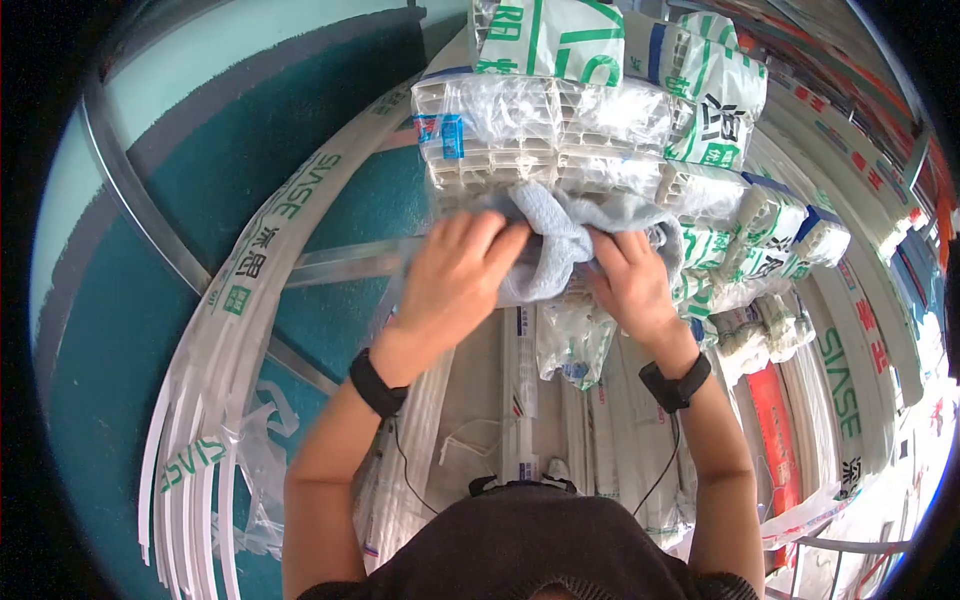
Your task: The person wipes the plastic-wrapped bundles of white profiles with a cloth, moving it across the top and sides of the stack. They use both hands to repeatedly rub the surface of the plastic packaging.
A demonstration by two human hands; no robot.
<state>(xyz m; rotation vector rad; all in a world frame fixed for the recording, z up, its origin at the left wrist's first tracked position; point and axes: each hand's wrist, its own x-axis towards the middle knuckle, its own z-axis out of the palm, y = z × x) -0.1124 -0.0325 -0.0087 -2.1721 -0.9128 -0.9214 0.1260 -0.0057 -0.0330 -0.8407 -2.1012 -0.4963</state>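
Observation:
A light grey cloth is bunched and twisted between my two hands, in front of a stack of wrapped bundles. Closed fingers of my left hand grip its left side. My right hand has its fingers curled into the right side. Just behind the cloth, white plastic lengths in clear wrap show their open, hollow ends. A crumpled clear bag with green print hangs below the cloth. Each wrist wears a black band.
Long white strips with green lettering lean along the teal wall on the left. A metal frame bar crosses that wall. More long wrapped bundles and a red strip stand at the right.

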